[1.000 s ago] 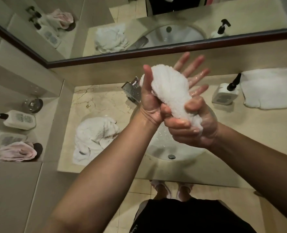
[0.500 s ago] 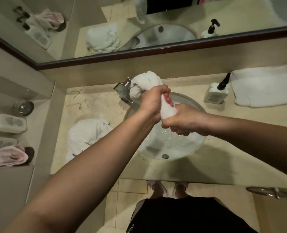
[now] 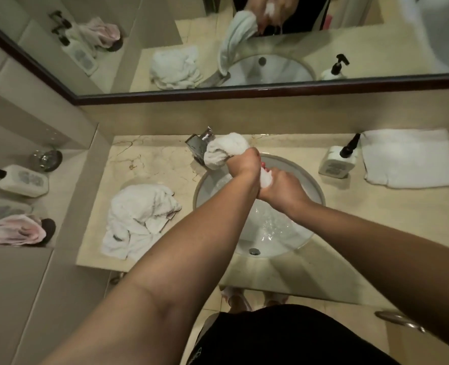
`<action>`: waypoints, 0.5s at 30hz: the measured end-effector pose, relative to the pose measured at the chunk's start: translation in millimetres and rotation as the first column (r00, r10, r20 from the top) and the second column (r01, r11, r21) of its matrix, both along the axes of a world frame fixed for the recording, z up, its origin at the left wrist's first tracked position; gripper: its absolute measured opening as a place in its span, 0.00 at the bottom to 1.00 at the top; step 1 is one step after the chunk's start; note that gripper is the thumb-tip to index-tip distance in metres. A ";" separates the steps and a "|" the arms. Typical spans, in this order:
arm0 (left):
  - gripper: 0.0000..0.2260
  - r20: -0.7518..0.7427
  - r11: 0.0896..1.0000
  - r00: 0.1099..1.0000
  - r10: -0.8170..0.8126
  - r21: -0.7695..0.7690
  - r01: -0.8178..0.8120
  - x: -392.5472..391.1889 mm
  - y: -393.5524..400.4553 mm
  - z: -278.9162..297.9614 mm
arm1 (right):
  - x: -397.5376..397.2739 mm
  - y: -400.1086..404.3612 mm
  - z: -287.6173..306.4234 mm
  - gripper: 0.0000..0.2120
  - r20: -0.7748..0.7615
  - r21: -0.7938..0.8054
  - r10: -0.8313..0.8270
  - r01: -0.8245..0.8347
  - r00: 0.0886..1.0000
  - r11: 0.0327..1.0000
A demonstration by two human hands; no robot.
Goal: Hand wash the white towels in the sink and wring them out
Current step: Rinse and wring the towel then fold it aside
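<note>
towel (image 3: 224,150) over sink (image 3: 313,180) | left hand (image 3: 245,164) and right hand (image 3: 280,185) both clenched round it | I judge it soft, sodden, heavy; best gripped at both ends of the twist

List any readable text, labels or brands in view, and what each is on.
Nothing can be read.
Pump bottle right of the sink: grey label, print too blurred.
Two bottles on the left shelf: grey labels, blurred.
Crumpled towel left of the sink: small dark tag, too small.
</note>
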State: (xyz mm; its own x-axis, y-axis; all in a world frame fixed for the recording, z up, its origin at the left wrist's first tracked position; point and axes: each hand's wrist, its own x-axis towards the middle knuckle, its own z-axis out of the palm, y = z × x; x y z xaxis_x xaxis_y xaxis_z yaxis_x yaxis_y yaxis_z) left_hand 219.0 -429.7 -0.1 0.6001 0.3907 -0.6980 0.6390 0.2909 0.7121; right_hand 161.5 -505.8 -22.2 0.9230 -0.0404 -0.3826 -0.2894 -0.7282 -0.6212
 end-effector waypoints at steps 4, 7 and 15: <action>0.07 -0.008 0.995 1.000 0.020 -0.096 -0.021 -7.0 1.5 3.6 | -13.3 0.8 2.6 0.24 0.077 -0.087 -0.008 0.014 0.997 0.996; 0.07 0.016 0.976 0.999 0.028 -0.218 -0.024 -15.2 5.2 12.6 | -20.4 -4.4 5.4 0.21 0.122 -0.159 0.044 -0.024 0.992 0.987; 0.27 0.216 0.881 0.975 0.053 -0.470 0.057 -44.0 25.3 31.0 | -40.3 -38.1 7.2 0.37 0.068 0.071 0.138 -0.143 0.988 0.987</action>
State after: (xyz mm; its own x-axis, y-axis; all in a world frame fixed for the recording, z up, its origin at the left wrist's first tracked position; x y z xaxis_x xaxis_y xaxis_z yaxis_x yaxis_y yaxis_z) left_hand 175.0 -404.4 30.9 0.7576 0.0471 -0.6511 0.4859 0.6253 0.6106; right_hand 121.2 -543.9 -15.0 0.9396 0.1185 -0.3210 -0.1462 -0.7092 -0.6897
